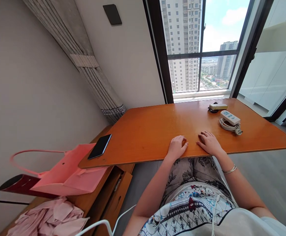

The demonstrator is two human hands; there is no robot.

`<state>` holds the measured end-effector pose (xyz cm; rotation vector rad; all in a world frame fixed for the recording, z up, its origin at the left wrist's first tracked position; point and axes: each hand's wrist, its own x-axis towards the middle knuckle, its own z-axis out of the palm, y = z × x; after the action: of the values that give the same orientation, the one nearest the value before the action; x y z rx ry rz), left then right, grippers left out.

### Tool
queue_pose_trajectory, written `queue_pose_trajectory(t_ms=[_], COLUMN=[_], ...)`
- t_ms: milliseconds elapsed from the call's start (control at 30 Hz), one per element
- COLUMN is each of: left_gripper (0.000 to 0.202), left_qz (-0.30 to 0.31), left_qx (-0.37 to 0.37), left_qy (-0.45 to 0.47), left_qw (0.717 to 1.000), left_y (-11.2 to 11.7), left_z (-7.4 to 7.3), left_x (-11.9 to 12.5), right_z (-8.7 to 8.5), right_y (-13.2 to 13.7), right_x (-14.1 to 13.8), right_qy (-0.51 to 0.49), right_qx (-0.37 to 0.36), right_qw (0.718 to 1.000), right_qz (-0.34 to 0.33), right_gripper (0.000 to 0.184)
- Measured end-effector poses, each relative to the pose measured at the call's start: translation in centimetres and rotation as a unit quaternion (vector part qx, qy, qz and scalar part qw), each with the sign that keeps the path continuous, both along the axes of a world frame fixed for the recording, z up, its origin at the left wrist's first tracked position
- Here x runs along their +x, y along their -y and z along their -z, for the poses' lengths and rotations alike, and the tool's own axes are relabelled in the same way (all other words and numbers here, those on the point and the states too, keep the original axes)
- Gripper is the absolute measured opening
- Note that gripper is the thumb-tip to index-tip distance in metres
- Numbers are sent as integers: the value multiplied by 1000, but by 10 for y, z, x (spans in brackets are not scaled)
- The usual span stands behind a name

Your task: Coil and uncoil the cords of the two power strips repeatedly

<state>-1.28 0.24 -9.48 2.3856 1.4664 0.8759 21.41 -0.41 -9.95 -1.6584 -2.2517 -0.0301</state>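
My left hand (178,147) rests on the near edge of the orange-brown wooden table (147,127), its fingers loosely curved and no object visible in it. A short gap to the right, my right hand (209,142) lies palm down on the same tabletop with fingers stretched out and a bracelet (230,169) on the wrist. Beyond the right hand is a white power strip (230,117) with its cord (225,125) coiled beside it. Farther back sits a smaller pale power strip (218,106) with a black cord. Neither hand touches them.
A black phone (100,146) lies at the table's left end. Left of it, a pink bag (69,170), a dark red cylinder (22,185) and crumpled pink cloth (49,218) are on a wooden cabinet (105,193). A window (199,55) stands behind the table. A white cable (96,224) runs below.
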Motion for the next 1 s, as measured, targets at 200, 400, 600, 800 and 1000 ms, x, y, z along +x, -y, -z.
queue_pose_trajectory(t_ms=[200,400,600,800,1000], left_gripper=[12,12,12,12,11], left_qz=[0,3,4,3,7], left_qx=[-2,-4,-5,-8,-6], left_qy=[-2,-2,-2,-7,-5], left_qw=[1000,1000,1000,1000,1000], left_y=[0,1,2,1,2], left_z=[-1,-1,-2,-1,-2], left_x=[0,0,0,0,0], right_z=[-1,-3,-3,-1,-2], right_y=[0,1,2,1,1], right_x=[0,0,0,0,0], right_qy=[3,1,-5,-7,-3], right_qx=[-7,-12,-11,-3,-4], right_qw=[1000,1000,1000,1000,1000], right_qz=[0,-3,-1,-1,-3], right_gripper=[51,50,49,48,48])
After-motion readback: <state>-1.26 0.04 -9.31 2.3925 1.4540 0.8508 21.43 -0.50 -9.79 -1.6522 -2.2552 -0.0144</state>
